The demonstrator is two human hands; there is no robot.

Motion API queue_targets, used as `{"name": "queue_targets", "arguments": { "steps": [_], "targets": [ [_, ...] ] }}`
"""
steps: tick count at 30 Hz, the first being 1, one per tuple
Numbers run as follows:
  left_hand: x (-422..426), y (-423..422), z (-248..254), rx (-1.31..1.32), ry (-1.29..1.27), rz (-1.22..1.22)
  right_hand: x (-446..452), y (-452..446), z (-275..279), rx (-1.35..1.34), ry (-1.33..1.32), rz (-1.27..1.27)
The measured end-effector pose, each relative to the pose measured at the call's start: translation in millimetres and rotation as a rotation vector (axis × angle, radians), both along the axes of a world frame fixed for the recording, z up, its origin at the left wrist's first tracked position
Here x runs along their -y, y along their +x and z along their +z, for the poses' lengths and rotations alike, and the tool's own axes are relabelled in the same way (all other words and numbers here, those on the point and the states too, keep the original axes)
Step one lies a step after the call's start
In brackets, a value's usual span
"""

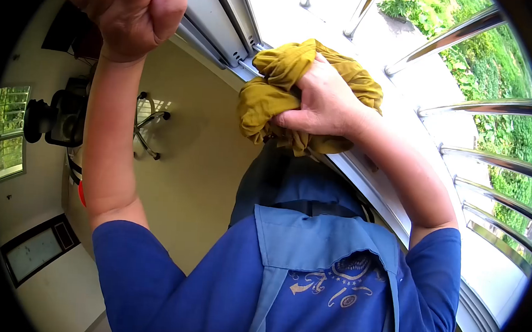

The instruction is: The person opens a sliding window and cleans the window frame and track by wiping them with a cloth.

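A crumpled mustard-yellow cloth (260, 108) is bunched over the window track (244, 71) at the upper middle. My right hand (326, 100) grips it, with the thumb toward the lower left and the fingers sunk into the folds. At the top left my left hand (129, 14) is raised with its fingers curled into a fist, partly cut off by the frame edge. Whatever it may hold cannot be made out. Beside it runs the window frame (225, 19).
Metal railing bars (491, 108) stand on the right, outside the sill, with green plants (508, 136) beyond. An office chair (70, 119) is on the left, above the pale floor (195, 138). A blue apron (328, 235) covers my front.
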State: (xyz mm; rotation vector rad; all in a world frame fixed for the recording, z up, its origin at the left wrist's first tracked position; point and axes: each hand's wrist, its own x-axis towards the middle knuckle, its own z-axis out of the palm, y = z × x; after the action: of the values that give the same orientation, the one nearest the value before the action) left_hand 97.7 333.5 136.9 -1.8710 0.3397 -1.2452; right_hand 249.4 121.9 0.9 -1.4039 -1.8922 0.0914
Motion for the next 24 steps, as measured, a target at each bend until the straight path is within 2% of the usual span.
{"name": "queue_targets", "arguments": {
  "steps": [1, 3, 5, 8, 9, 11, 13, 15, 16, 19, 20, 22, 23, 24],
  "targets": [
    [-3, 0, 1, 0.011, 0.024, -0.007, 10, 4, -1, -0.120, -0.086, 0.040],
    [-9, -3, 3, 0.005, 0.063, 0.003, 29, 8, 6, -0.178, 0.036, 0.044],
    [-11, -5, 2, -0.011, 0.076, 0.021, 53, 15, 13, -0.184, -0.027, 0.035],
    [-1, 0, -1, 0.014, 0.020, -0.004, 88, 21, 31, 0.080, -0.258, -0.023],
    [-2, 0, -1, 0.001, -0.009, -0.003, 96, 21, 39, 0.079, -0.260, -0.023],
    [-4, -1, -2, -0.015, -0.042, -0.005, 111, 16, 56, 0.274, -0.502, -0.071],
    [-10, 0, -2, -0.001, -0.020, -0.029, 115, 15, 80, 0.307, -0.420, -0.048],
    [-12, -1, -1, 0.011, 0.017, -0.018, 126, 25, 89, 0.122, -0.559, -0.026],
    [-14, -2, 0, 0.015, 0.033, -0.008, 127, 31, 89, 0.044, -0.395, 0.028],
    [-18, -4, 2, 0.006, 0.085, -0.003, 141, 36, 103, -0.272, -0.440, 0.008],
    [-18, -6, -1, 0.001, 0.096, -0.004, 139, 34, 111, -0.165, -0.550, -0.039],
    [-18, -11, -15, 0.026, -0.253, -0.017, 136, 29, 126, 0.089, -0.769, -0.099],
    [-13, -8, -11, 0.025, -0.252, -0.017, 135, 21, 127, 0.291, -0.752, -0.263],
    [-5, -3, -5, 0.019, -0.136, -0.002, 133, 13, 129, 0.489, -0.755, -0.426]
  ]
}}
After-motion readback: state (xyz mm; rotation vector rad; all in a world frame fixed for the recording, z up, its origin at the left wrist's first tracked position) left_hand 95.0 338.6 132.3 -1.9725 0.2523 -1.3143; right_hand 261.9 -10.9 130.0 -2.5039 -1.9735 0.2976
